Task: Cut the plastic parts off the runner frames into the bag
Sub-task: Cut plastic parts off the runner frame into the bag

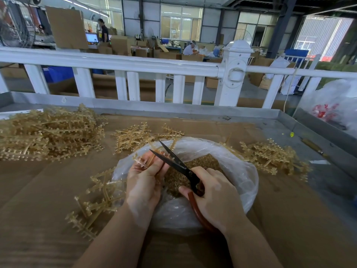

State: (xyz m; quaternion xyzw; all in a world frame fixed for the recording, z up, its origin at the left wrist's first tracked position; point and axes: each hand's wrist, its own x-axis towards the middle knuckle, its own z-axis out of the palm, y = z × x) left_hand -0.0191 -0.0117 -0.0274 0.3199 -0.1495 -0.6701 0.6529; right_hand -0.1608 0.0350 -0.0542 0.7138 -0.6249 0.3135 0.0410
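Both hands worked over the clear plastic bag (241,171): left hand (144,182) pinching a tan runner frame (144,161), right hand (216,198) gripping open black scissors (173,161) angled across it.

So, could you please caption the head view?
Left hand holds tan plastic runner frame; right hand opens black scissors over clear plastic bag.

A white railing (123,63) with a capped post (236,70) crosses the middle of the frame, behind the cardboard-covered table (48,190). Beyond it lies a factory hall: stacked cardboard boxes (119,45), blue crates (56,74), a lit screen (92,38) at upper left, tall windows (181,22) along the far wall, dark steel beams at upper right, daylight at far right.
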